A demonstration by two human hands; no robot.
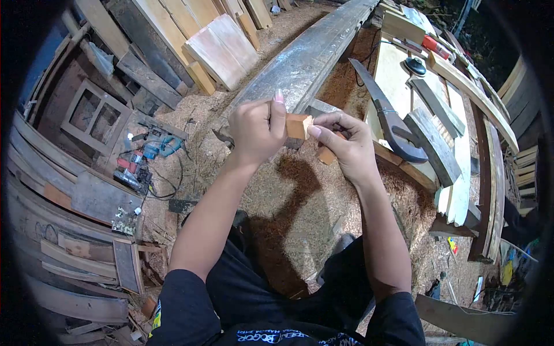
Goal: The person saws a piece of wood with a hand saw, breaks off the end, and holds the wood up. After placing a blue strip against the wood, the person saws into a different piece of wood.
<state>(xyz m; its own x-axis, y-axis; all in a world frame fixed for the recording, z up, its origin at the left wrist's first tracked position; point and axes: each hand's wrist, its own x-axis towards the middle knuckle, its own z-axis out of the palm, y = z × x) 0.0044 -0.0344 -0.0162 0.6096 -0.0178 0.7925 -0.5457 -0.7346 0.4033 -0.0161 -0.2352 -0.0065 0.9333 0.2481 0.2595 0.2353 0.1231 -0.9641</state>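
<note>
Clamping fingers on a wooden block (pixel 296 126), frame centre, is the left hand (pixel 258 130); the right hand (pixel 350 142), fingers closed round another piece (pixel 326 155), could catch splinters from the block's rough end.

The block (pixel 296 124) has orange-brown sides and a pale yellow right end. The second block (pixel 326 155), right of it, is plain orange-brown. On the right, the saw (pixel 369 83) combines a grey blade with a black handle. The far beam (pixel 306 55) is grey, mottled with whitish sheen. The far-left board (pixel 222 51) is cream, tinged pink. At left, one tool (pixel 154 148) is blue. The packet (pixel 453 245), right, is yellow and red. The floor (pixel 303 216) is speckled tan with reddish-brown patches. The near shirt (pixel 183 314) is black with white lettering and yellow-green sleeve marks.
</note>
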